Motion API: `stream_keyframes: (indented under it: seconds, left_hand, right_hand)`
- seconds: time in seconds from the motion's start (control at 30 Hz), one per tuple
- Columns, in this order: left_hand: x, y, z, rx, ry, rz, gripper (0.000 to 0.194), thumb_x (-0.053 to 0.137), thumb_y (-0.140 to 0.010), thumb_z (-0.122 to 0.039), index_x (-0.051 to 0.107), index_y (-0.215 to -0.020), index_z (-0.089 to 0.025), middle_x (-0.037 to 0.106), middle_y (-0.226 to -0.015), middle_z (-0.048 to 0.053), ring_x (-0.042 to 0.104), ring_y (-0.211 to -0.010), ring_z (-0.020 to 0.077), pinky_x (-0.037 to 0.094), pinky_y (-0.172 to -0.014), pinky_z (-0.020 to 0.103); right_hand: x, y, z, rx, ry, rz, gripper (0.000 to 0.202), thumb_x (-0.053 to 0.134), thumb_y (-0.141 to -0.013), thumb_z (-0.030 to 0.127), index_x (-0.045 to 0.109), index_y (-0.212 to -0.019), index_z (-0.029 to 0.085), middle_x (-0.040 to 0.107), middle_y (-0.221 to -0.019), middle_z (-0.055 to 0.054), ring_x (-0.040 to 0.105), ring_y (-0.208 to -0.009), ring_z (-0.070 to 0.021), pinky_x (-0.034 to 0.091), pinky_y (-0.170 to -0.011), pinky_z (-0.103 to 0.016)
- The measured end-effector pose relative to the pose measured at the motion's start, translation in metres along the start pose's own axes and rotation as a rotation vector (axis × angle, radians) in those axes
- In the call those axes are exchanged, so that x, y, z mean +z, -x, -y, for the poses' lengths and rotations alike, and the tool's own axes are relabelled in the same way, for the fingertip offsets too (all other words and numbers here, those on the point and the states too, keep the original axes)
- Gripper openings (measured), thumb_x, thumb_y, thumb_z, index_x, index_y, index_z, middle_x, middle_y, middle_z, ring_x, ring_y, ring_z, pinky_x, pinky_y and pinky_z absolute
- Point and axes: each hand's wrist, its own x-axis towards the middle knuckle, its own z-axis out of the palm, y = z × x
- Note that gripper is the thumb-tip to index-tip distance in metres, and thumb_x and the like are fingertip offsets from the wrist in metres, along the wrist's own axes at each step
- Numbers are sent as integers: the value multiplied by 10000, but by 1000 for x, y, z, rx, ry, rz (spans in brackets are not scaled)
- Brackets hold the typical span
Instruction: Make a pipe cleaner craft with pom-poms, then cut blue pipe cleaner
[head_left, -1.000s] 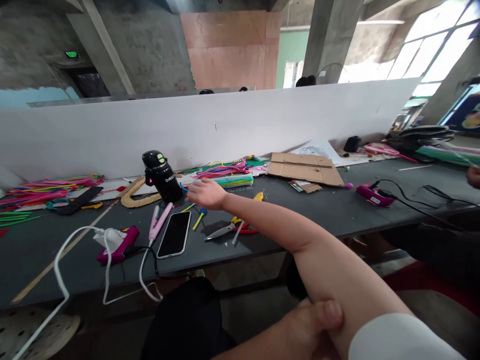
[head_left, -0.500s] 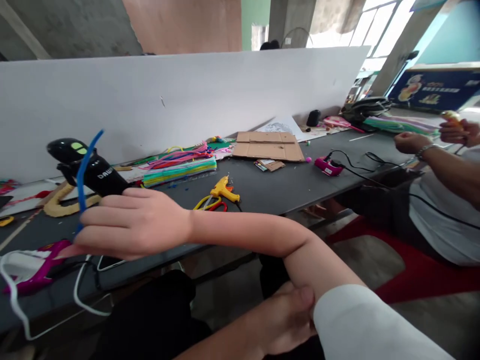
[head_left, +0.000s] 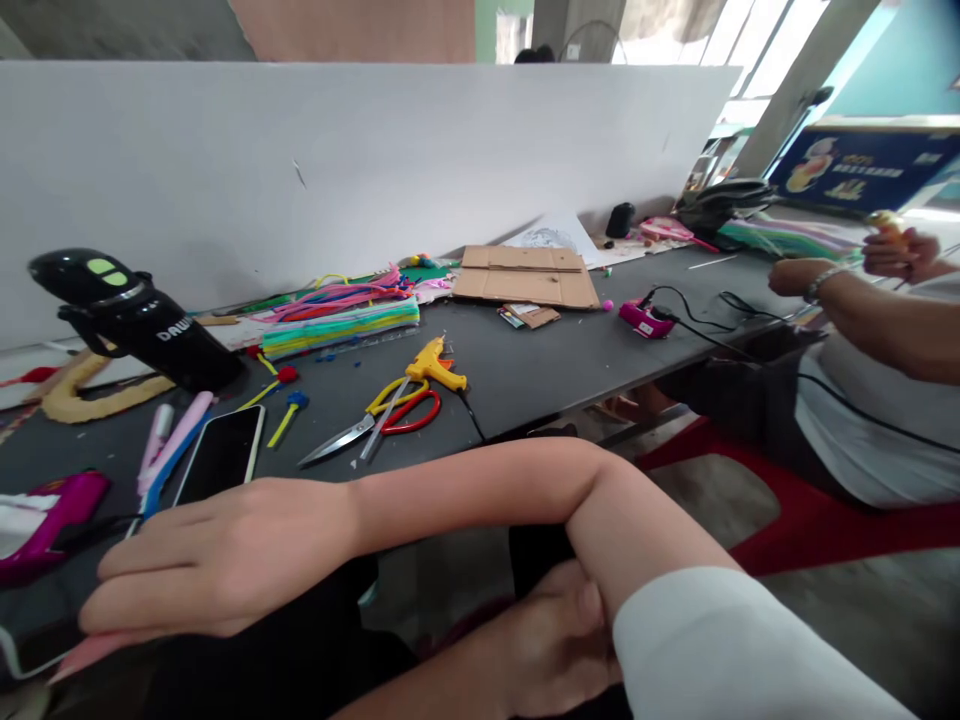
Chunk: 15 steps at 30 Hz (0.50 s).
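Note:
My right hand reaches across to the left, palm down, its fingers curled. A blue pipe cleaner runs up from its fingers, beside a phone and a pink stick-like thing; its lower end is hidden. My left hand is closed around my right arm near the elbow, partly hidden under it. Beyond my right forearm lie scissors with red and yellow handles and a yellow glue gun. A short yellow stem with a blue knob lies near the phone.
A black bottle stands at the left behind a tan ring-shaped piece. Bundled pipe cleaners and cardboard lie along the white partition. A magenta box with cables sits near another person's arm.
My right hand has moved down and left, and the blue pipe cleaner has come down with it. Phone, pink stick and scissors blades are now uncovered. My left hand still grips my right arm.

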Motion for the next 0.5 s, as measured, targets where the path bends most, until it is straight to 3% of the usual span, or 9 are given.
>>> stream_keyframes:
  seconds: [0.07, 0.13, 0.3, 0.4, 0.5]
  left_hand:
    - [0, 2, 2, 28, 1, 18, 660, 766, -737, -564, 682, -1236, -141, 700, -1189, 173, 619, -1181, 345, 432, -1025, 447]
    - [-1, 5, 3, 33, 5, 16, 649, 743, -775, -544, 644, -1295, -168, 687, -1222, 162, 608, -1202, 338, 426, -1033, 455]
    - [-1, 6, 0, -6, -10, 14, 641, 780, -765, -460, 629, -1313, -163, 679, -1237, 170, 595, -1224, 344, 414, -1046, 472]
    - [1, 4, -3, -33, -18, 2, 662, 811, -726, -447, 644, -1289, -141, 684, -1222, 186, 595, -1224, 353, 410, -1050, 472]
    - [4, 3, -4, -52, -38, -9, 654, 816, -719, -432, 652, -1269, -117, 691, -1202, 194, 593, -1226, 356, 405, -1057, 474]
  right_hand:
    - [13, 1, -2, -96, -45, -26, 317, 431, -1036, 308, 705, -1013, 151, 693, -977, -59, 617, -1010, -93, 371, -994, -137]
    - [23, 5, -1, -79, -72, -38, 334, 396, -1046, 309, 684, -977, 153, 684, -933, -59, 623, -1027, -104, 392, -980, -147]
    - [38, 17, -1, 3, -348, 18, 286, 359, -1055, 334, 583, -1011, 162, 678, -1101, -72, 662, -960, -103, 467, -853, -167]
    - [41, 15, -9, 83, -618, 92, 189, 468, -1009, 372, 559, -932, 224, 720, -972, 6, 695, -815, -91, 484, -678, -160]
    - [37, 12, -16, 146, -762, 111, 70, 599, -925, 280, 586, -872, 235, 740, -882, 38, 704, -743, -86, 469, -591, -143]
